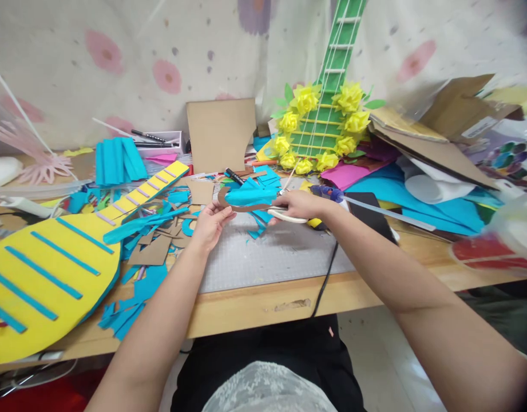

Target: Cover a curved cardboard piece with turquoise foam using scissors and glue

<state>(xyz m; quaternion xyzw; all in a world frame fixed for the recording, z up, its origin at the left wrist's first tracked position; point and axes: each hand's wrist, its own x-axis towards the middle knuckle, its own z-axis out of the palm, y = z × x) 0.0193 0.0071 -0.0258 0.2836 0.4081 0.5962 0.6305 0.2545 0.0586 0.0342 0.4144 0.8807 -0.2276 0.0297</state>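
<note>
Left hand (214,224) pinches card (246,208) at its 8 o'clock, apparently for steadiness; right hand (295,206), at 3 o'clock, grips scissors (289,217).

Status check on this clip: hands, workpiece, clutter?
Left hand pinching curved brown piece. Right hand on white-handled scissors, close to piece. Blue paper scraps left of grey cutting mat.

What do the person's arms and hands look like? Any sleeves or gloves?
The left arm and right arm show no sleeves, watch or bracelet. The left hand and right hand wear no gloves; I can't tell about rings. The top looks pale and lacy.
</note>
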